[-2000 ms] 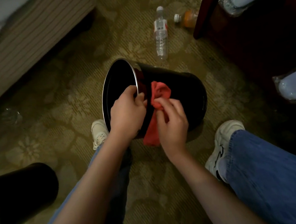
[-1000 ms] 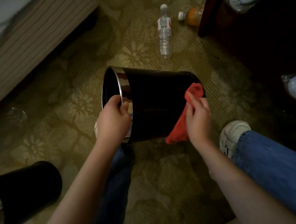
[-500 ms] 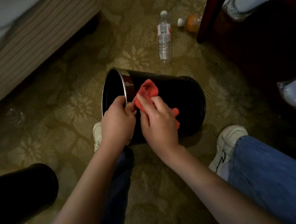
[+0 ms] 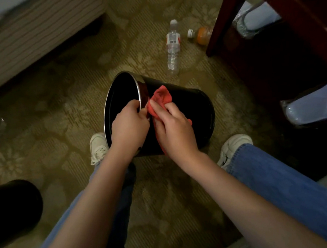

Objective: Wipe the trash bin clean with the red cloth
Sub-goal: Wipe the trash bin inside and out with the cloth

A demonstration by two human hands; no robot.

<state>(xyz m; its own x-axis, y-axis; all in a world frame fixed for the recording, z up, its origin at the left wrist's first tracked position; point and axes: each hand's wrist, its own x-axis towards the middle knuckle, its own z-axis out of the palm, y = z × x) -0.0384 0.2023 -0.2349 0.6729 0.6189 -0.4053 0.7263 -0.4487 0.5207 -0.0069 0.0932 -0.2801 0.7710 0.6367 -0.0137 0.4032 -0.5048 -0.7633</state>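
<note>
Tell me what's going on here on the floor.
A person has a black trash bin tipped on its side on the carpet. The left hand grips its shiny rim, and the right hand holds the red cloth against the outer wall beside it. A water bottle lies beyond.

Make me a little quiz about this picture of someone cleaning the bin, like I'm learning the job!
1. Fill in the gap: the left hand grips the trash bin by its shiny ___.
2. True or false: the bin stands upright.
3. What does the right hand hold against the bin's side? A. red cloth B. water bottle C. shoe

Key: 1. rim. 2. False, it lies tipped on its side. 3. A.
</note>
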